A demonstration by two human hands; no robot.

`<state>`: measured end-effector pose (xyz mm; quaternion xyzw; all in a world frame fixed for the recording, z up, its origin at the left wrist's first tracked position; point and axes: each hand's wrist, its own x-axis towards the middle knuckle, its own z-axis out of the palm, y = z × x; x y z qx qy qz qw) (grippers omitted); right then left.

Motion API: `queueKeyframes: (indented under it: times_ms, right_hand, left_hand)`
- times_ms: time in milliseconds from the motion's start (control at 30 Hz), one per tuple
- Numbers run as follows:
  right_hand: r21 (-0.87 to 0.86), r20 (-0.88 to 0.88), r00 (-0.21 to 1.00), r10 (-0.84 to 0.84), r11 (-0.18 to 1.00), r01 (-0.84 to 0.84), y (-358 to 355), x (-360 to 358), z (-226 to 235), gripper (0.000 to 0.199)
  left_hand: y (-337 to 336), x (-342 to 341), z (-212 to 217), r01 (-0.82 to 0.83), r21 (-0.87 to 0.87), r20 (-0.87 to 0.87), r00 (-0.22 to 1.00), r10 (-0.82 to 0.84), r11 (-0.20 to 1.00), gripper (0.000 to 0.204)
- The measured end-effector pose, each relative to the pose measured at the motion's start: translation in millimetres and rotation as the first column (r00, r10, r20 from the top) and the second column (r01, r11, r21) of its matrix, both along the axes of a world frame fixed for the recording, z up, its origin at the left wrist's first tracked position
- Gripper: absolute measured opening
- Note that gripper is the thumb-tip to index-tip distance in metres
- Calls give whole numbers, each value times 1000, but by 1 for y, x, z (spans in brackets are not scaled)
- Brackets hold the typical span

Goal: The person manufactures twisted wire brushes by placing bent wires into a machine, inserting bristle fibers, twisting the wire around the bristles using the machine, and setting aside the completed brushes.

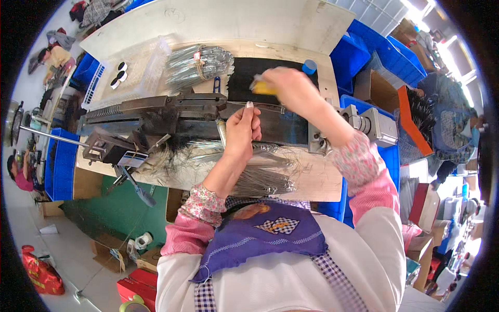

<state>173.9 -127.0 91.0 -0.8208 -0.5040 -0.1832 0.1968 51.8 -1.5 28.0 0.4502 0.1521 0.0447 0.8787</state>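
Observation:
My left hand [241, 130] is closed with its thumb up, next to the jaw end of a dark metal bench fixture [171, 112]. What its fingers pinch is too small to make out. A silver cylinder [222, 132] shows beside that wrist. My right hand [291, 86], smeared by motion, is wrapped round a yellow object with a greyish end [265, 87], above a black mat [244, 67]. A tied bundle of thin metal rods [200, 65] lies behind the fixture. More loose thin rods [265, 179] are spread at the bench's near edge, under my left forearm.
A clear plastic basket [132, 73] holding white round pieces stands back left. On the mat's far corner is a blue cap [309, 66]; a blue clip [217, 84] lies left of it. A metal chuck unit [369, 125] sits right. Blue bins [351, 57] flank the bench.

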Motion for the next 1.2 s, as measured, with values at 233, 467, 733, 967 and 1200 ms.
queueKeyframes:
  times_ms: [233,467,733,967,1200]
  right_hand:
    - [-119,-837,547,-16,981,-154,23,-14,7,26]
    - [113,-956,268,120,993,-40,16,0,2,25]
    - [-77,-951,308,-2,969,-233,19,13,17,30]
    - [-260,-34,998,58,963,-65,4,3,18,37]
    - [134,-163,985,52,991,-30,22,-43,8,23]
  left_hand:
    - [-1,-14,8,-47,-82,-67,997,42,996,22]
    - [-6,-9,18,-144,-119,-72,988,136,982,24]
    - [-8,2,9,54,-303,144,990,-10,951,75]
    - [23,-12,18,107,-650,197,980,30,753,84]
    - [14,-17,18,34,-690,148,984,96,723,66]
